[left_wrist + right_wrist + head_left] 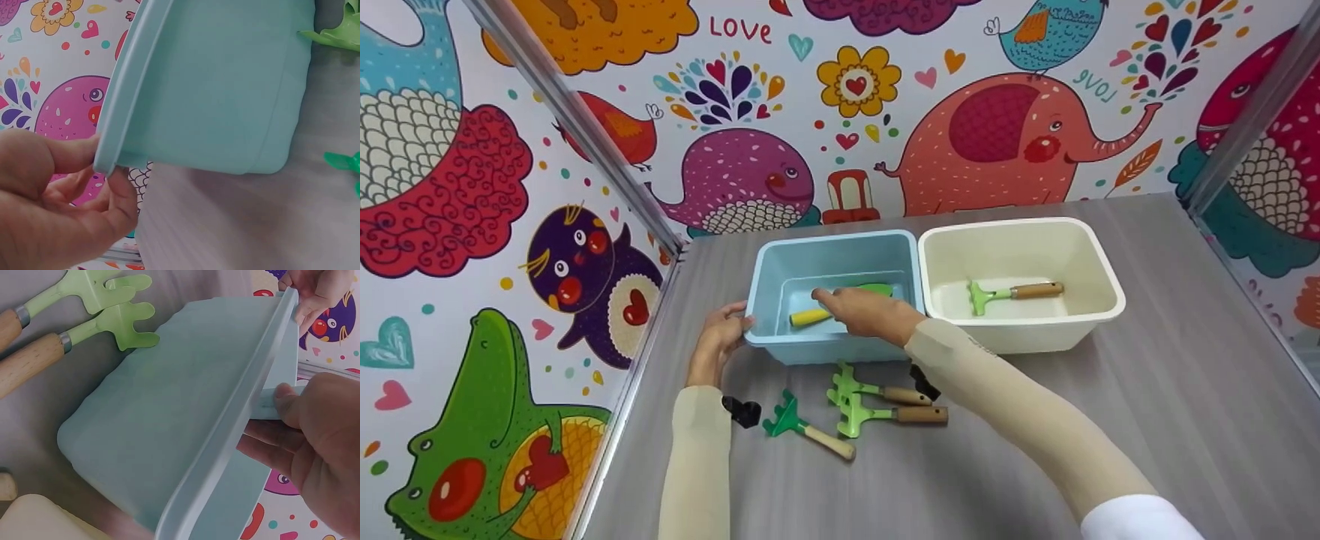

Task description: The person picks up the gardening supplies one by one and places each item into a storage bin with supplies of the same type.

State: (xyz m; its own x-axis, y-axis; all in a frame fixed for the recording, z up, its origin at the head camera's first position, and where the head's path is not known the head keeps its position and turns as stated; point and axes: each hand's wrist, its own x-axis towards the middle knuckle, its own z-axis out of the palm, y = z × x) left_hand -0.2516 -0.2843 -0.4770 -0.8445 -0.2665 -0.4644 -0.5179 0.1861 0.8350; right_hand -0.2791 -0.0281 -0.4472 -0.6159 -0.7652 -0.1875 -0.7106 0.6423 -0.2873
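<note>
At the left corner of the light-blue plastic bin (840,350), my left hand (718,341) pinches the rim between thumb and fingers. My right hand (874,311) is over the same bin's front side. In the right wrist view its thumb and fingers pinch a pale-blue, strip-like piece (267,404), mostly hidden by the rim and hand; I cannot tell its kind. Inside the bin lies a tool with a yellow handle (810,316) and a green end (877,289), partly covered by the right hand.
Right beside it stands a cream bin (1020,334) holding a light-green hand rake (997,292) with a wooden handle. In front lie two light-green hand rakes (911,415) and a darker green rake (814,433) on the grey table (997,480). Patterned walls (780,97) enclose the table.
</note>
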